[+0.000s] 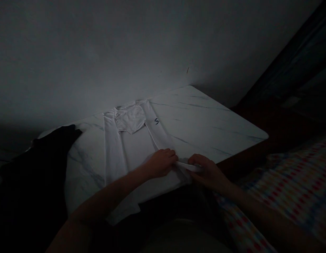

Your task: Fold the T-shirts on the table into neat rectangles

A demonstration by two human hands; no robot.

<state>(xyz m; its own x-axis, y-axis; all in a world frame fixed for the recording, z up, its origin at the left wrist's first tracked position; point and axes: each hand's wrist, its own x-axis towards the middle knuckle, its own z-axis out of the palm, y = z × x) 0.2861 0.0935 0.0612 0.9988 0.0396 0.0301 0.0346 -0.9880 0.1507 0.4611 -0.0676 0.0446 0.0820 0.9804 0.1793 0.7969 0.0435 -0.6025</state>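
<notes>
A white shirt [136,151] lies spread on the marble-patterned table, its neck end toward the wall. Long side panels, which look like sleeves, run down it toward me, and a dark mark like an "S" [156,121] shows on the right one. Over the lower right part of the shirt, my left hand [164,162] is closed on the white cloth. My right hand [208,172] pinches the end of the same strip, past the table's front edge. Between both hands the strip is stretched and slightly raised. Dim light hides the fingertips in part.
The white table [202,119] with grey veins stands against a plain wall [105,52]. Dark cloth [44,168] hangs over its left end. At the lower right is a colourful patterned fabric [297,186]. A dark area lies beyond the right corner.
</notes>
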